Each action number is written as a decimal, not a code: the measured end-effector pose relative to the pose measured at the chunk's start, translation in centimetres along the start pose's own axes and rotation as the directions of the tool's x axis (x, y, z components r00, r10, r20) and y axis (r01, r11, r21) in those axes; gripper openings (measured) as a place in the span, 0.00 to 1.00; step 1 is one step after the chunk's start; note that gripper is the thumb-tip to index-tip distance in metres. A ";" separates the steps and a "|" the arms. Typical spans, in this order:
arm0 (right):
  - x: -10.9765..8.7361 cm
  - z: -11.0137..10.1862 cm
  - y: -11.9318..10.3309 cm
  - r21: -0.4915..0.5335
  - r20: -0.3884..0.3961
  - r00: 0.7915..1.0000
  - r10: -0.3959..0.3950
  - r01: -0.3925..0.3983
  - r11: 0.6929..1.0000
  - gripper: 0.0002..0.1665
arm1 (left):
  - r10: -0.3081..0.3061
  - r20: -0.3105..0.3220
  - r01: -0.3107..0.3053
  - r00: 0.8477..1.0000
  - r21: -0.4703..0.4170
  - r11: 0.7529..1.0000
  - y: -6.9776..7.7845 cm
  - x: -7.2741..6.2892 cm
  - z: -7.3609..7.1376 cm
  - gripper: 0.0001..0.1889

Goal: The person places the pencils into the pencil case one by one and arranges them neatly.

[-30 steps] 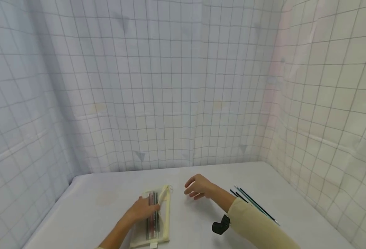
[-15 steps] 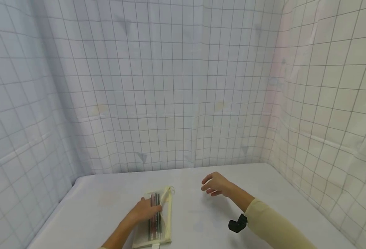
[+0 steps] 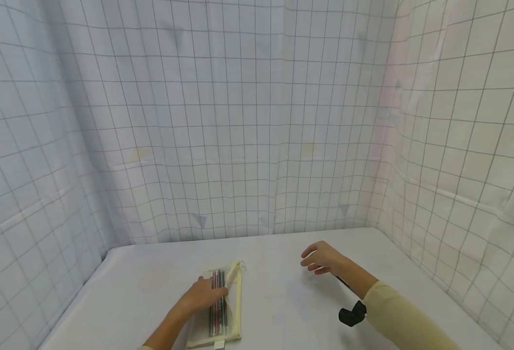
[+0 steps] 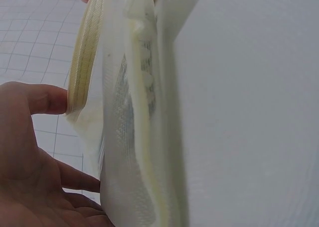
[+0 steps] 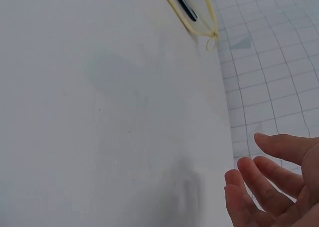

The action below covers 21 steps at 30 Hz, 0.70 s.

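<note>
Head view: left hand grips pouch, 7 o'clock in view on tabletop, likely to steady it; pencils inside; right hand loosely curled, empty, at pouch's 2 o'clock.

A dark stick runs out of sight behind the right forearm.

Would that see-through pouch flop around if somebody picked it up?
Probably at the edges: the pouch looks thin, and its yellow edge curves. The straight sticks inside likely stiffen that part, and being slim, shouldn't weigh much.
</note>
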State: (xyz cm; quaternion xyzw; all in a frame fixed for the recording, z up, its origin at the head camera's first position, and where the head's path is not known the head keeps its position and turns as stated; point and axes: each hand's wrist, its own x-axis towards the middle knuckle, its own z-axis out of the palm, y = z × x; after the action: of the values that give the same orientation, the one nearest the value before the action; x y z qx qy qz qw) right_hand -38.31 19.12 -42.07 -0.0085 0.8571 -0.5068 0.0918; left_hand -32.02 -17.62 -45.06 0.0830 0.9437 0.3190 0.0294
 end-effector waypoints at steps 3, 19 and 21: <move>-0.1 -0.9 0.5 0.000 0.000 1.000 0.008 -0.008 1.000 0.22 | 0.003 -0.002 -0.003 1.000 0.001 1.000 -0.1 0.0 0.0 0.36; -1.8 -5.5 3.9 0.004 -0.042 0.999 0.015 -0.015 1.000 0.20 | -0.003 0.017 0.002 1.000 0.011 1.000 -0.2 0.0 0.0 0.37; -1.9 -6.1 4.3 0.001 -0.046 0.999 0.012 -0.012 1.000 0.20 | -0.008 0.018 0.008 1.000 0.007 1.000 -0.2 0.1 0.0 0.38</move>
State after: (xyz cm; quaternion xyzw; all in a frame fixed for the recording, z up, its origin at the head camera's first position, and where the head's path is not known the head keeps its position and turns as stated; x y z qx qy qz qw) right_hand -37.12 26.70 -42.63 0.0083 0.8590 -0.5065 0.0749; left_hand -32.19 -17.75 -45.15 0.0822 0.9447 0.3150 0.0390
